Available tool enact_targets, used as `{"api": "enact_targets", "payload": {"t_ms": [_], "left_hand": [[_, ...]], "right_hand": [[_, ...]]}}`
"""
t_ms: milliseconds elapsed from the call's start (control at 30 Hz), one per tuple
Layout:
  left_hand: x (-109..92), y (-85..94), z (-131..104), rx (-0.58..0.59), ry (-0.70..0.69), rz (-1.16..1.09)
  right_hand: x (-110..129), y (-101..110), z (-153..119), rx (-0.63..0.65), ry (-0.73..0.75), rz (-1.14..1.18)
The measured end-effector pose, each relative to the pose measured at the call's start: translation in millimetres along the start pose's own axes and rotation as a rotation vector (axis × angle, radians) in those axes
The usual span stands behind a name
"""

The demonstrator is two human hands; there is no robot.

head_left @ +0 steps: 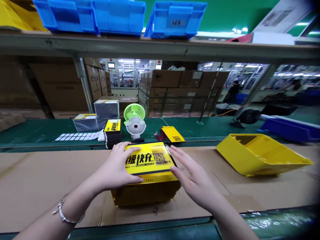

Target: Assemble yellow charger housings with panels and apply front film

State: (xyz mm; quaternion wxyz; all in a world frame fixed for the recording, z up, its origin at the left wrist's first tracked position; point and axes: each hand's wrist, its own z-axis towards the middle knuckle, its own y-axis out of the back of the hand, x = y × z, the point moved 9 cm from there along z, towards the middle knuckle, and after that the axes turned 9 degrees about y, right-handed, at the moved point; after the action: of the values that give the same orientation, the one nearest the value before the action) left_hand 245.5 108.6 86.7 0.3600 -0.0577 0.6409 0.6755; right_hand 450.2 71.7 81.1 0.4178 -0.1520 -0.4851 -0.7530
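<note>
A box with a yellow top [140,158], printed with black characters and a QR code, sits in front of me. Below its top is a yellow plastic bin [147,193]; I cannot tell how deep the box sits in it. My left hand [118,166] spans the box's left end, thumb on the near edge and fingers over the far edge. Along the right end lies my right hand [192,173], fingers stretched out and thumb touching the near right corner. A silver bracelet [62,213] circles my left wrist.
Cardboard [50,180] covers the bench. A second yellow bin [260,160] lies tilted at right. Behind are a similar box [113,131], a white fan [135,126], a green fan [134,111], a yellow panel [173,134] and white labels [77,136]. Blue bins [175,20] line the overhead shelf.
</note>
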Motion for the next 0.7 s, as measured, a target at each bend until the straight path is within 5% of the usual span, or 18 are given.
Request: {"api": "enact_targets", "payload": {"t_ms": [100,233,567,700], "left_hand": [[12.5,-11.3,9.2,0.045,0.067,-0.031],[13.5,-15.9,11.5,0.054,0.091,-0.050],[1.0,-16.0,17.6,0.089,0.017,-0.019],[0.1,-22.0,17.0,0.130,-0.037,0.038]], "right_hand": [[-22.3,-9.9,-4.7,0.120,0.016,-0.156],[-42.5,-9.6,-7.1,0.097,-0.028,-0.061],[-61.3,-9.4,-8.7,0.068,-0.133,0.266],[-55.2,-8.6,-4.5,0.129,-0.136,0.228]]}}
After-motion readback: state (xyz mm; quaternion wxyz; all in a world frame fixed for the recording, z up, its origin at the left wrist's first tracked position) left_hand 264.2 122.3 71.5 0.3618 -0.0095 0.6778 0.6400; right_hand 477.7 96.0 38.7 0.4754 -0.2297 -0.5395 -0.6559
